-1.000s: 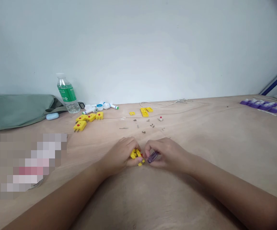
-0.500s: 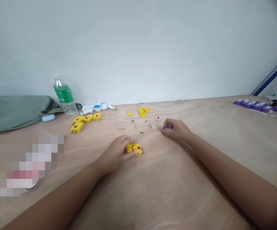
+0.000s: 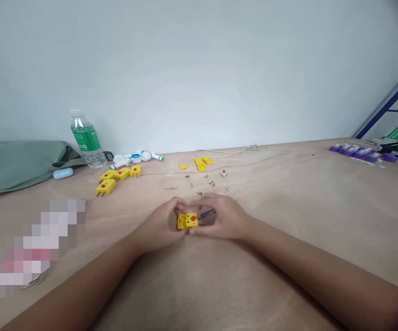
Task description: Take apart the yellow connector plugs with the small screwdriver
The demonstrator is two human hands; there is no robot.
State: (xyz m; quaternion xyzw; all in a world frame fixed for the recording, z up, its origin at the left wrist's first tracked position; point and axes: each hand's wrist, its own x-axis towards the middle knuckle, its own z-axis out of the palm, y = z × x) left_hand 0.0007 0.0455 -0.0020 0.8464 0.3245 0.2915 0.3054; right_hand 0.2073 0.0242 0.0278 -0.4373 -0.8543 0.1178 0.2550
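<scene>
In front of me, my left hand (image 3: 164, 225) curves its fingers and thumb around the left side of a yellow plug (image 3: 191, 219) with a red button. The plug looks opened out, with a hollow yellow half (image 3: 181, 221) at its left and pins pointing right. My right hand (image 3: 226, 216) reaches its fingertips to the same plug from the right. Inside its curled fingers lies a small purple-handled screwdriver (image 3: 207, 214), whose tip I cannot make out. Beyond the hands are small metal parts (image 3: 212, 183), a red-buttoned part (image 3: 223, 173) and a yellow shell (image 3: 201, 164).
Several yellow plugs (image 3: 105, 186) stand at the left, near a water bottle (image 3: 87, 140), a blue case (image 3: 63, 173) and a green bag (image 3: 19, 165). White-and-blue items (image 3: 146, 156) and a white cord (image 3: 219, 154) lie by the wall. Purple pieces (image 3: 359, 153) sit far right.
My right hand has moved left with the purple-handled screwdriver and now meets my left hand at the yellow plug. A small metal part shows where it was. The view has shifted slightly.
</scene>
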